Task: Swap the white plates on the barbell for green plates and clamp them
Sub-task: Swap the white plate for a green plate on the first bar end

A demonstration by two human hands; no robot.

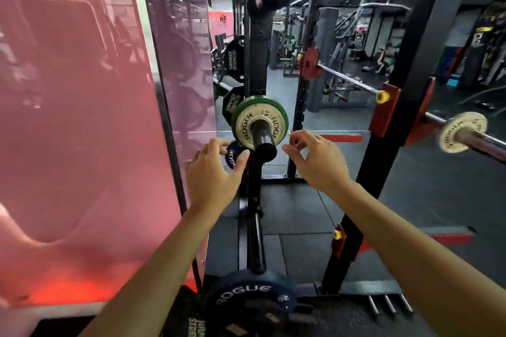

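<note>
A storage peg (263, 139) on the rack points at me, carrying a white Rogue plate (247, 124) in front of a green plate (282, 115). My left hand (212, 172) hovers just left of and below the peg, fingers spread, holding nothing. On the other side of the peg my right hand (315, 157) has its fingers curled apart and is also empty. The barbell (482, 139) lies on the rack at the right with a white plate (462, 133) on its sleeve.
A red glass wall (76, 117) closes the left side. Black rack uprights (383, 145) stand to the right. A large dark Rogue plate (249, 301) sits on a low peg near my arms. A second barbell (347, 78) with a red plate rests farther back.
</note>
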